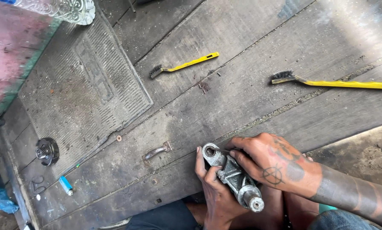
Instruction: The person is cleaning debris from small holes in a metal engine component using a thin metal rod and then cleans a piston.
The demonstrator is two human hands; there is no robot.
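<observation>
Grey ribbed cast-metal bracket (232, 174) gripped in both hands, left (214, 194), right (276, 164).

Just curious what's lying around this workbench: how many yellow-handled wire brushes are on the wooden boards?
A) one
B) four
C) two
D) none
C: two lie on the boards, a smaller yellow-handled brush near the middle and a longer yellow-handled brush at the right edge, both apart from the hands holding the grey metal part.
</observation>
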